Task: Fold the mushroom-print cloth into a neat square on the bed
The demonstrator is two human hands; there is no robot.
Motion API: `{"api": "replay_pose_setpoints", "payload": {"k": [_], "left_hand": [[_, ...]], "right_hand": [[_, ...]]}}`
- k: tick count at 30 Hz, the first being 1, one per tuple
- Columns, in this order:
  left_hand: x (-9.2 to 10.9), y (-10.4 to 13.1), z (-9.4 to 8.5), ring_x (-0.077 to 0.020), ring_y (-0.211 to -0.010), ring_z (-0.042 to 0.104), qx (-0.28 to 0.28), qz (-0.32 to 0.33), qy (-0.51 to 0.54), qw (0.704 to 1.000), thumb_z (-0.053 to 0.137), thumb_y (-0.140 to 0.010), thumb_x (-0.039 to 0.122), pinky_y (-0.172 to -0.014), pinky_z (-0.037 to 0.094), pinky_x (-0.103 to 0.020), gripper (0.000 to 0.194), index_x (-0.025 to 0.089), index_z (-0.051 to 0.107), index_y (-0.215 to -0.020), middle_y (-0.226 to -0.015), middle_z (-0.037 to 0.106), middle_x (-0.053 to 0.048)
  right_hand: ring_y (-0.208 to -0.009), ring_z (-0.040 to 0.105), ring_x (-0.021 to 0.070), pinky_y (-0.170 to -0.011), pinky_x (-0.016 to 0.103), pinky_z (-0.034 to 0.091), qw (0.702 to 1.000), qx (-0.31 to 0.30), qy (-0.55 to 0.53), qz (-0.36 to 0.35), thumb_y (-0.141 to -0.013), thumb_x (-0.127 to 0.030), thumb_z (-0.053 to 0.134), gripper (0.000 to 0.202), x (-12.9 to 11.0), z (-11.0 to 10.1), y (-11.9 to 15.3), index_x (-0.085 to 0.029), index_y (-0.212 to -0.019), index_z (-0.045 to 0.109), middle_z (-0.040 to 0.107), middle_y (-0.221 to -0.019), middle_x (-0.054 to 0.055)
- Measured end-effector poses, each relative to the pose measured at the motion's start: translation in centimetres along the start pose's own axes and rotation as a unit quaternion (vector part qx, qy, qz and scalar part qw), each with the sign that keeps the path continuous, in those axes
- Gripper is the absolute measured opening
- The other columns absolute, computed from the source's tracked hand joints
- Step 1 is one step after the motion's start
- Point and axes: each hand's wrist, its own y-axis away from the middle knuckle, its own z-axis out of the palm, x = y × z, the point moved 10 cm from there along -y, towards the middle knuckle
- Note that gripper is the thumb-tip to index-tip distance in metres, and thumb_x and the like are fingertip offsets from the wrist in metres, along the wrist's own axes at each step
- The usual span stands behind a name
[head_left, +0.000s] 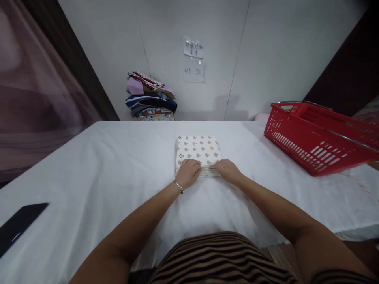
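A folded white cloth (197, 150) with small grey, purple and yellow figures lies flat in the middle of the white-covered table (124, 169). Its layered front edge faces me. My left hand (189, 172), with a bracelet at the wrist, is closed on the front left corner. At the front right corner my right hand (227, 170) grips the same cloth, fingers bent over the edge. Both thumbs are near the stacked layers, and part of the front edge shows between the hands.
On the right of the table stands a red basket (296, 138) with metal handles. A dark flat object (22, 225) lies at the left edge. Behind the table is a pile of folded fabrics (151, 98). Paper signs (194, 71) hang on the wall.
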Motion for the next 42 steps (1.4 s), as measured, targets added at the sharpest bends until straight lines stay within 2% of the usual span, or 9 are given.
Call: {"api": "replay_pose_setpoints", "payload": {"k": [7,12,17,21,25,30,34,38,42], "left_hand": [[-0.9,-0.2,-0.2,-0.0162,-0.092,0.053,0.018,-0.041,0.024,0.999,0.047,-0.086,0.022,-0.087,0.036,-0.037,0.017,0.021,0.062,-0.077,-0.092,0.064,-0.001],[0.3,-0.9,0.0,-0.0191,-0.099,0.050,0.014,-0.020,-0.025,0.999,0.051,-0.085,0.028,-0.089,0.036,-0.040,0.014,0.022,0.063,-0.081,-0.101,0.061,-0.003],[1.6,-1.5,0.4,-0.0200,-0.100,0.049,0.011,0.010,-0.071,0.997,0.049,-0.084,0.020,-0.087,0.036,-0.039,0.014,0.020,0.062,-0.080,-0.102,0.060,-0.005],[2.3,-0.9,1.0,-0.0176,-0.088,0.051,-0.003,0.063,-0.115,0.991,0.043,-0.085,0.010,-0.084,0.036,-0.036,0.018,0.018,0.059,-0.080,-0.091,0.060,-0.004],[1.7,-0.3,2.3,-0.0162,-0.071,0.051,-0.038,0.078,-0.155,0.984,0.041,-0.084,0.007,-0.074,0.037,-0.033,0.019,0.017,0.055,-0.076,-0.075,0.058,-0.004],[1.4,-0.6,2.3,-0.0166,-0.072,0.052,-0.032,0.069,-0.142,0.987,0.039,-0.088,0.012,-0.073,0.037,-0.032,0.017,0.017,0.053,-0.079,-0.074,0.058,-0.004],[1.1,-0.6,2.6,-0.0175,-0.072,0.054,-0.054,0.058,-0.136,0.988,0.039,-0.088,0.012,-0.072,0.038,-0.033,0.016,0.017,0.053,-0.081,-0.073,0.058,-0.004],[0.7,-0.1,2.8,-0.0180,-0.085,0.056,-0.076,0.045,-0.124,0.988,0.040,-0.083,0.004,-0.074,0.041,-0.032,0.021,0.017,0.056,-0.089,-0.095,0.062,-0.006],[0.4,0.3,2.9,-0.0198,-0.101,0.054,-0.084,0.034,-0.119,0.989,0.041,-0.082,0.004,-0.082,0.043,-0.034,0.026,0.018,0.060,-0.093,-0.123,0.054,-0.007]], "right_hand": [[-0.071,0.048,0.0165,-0.065,0.027,0.029,1.000,0.009,-0.016,0.010,-0.080,-0.004,0.039,0.023,0.3,0.0,0.1,-0.016,-0.088,0.057,0.059,-0.076,0.004],[-0.071,0.048,0.0169,-0.065,0.027,0.030,0.999,0.002,-0.028,0.029,-0.079,-0.004,0.040,0.023,0.7,0.0,0.0,-0.017,-0.088,0.057,0.059,-0.075,0.004],[-0.070,0.047,0.0166,-0.064,0.027,0.029,0.999,-0.003,-0.021,0.024,-0.079,-0.002,0.040,0.022,0.7,0.2,0.0,-0.016,-0.084,0.056,0.057,-0.073,0.004],[-0.071,0.047,0.0163,-0.063,0.028,0.028,1.000,-0.007,-0.014,0.013,-0.081,-0.004,0.040,0.020,0.5,0.6,0.2,-0.016,-0.083,0.055,0.056,-0.073,0.004],[-0.074,0.048,0.0163,-0.065,0.028,0.029,1.000,-0.007,-0.023,0.001,-0.086,-0.007,0.038,0.021,0.0,0.7,0.2,-0.015,-0.087,0.056,0.057,-0.076,0.005],[-0.077,0.049,0.0180,-0.067,0.030,0.030,0.999,-0.035,-0.011,0.009,-0.090,-0.015,0.038,0.025,-0.2,0.7,0.2,-0.014,-0.110,0.054,0.061,-0.085,0.006],[-0.081,0.050,0.0180,-0.068,0.029,0.030,0.998,-0.063,-0.012,0.021,-0.089,-0.014,0.041,0.024,0.0,1.1,0.1,-0.016,-0.107,0.056,0.062,-0.089,0.006],[-0.075,0.050,0.0168,-0.065,0.028,0.028,0.995,-0.084,-0.018,0.055,-0.088,-0.014,0.043,0.021,0.9,1.5,-0.1,-0.018,-0.101,0.059,0.062,-0.083,0.005],[-0.074,0.049,0.0167,-0.064,0.028,0.026,0.996,-0.088,-0.016,0.019,-0.085,-0.011,0.042,0.021,0.4,1.6,-0.4,-0.017,-0.089,0.062,0.062,-0.081,0.005]]}}
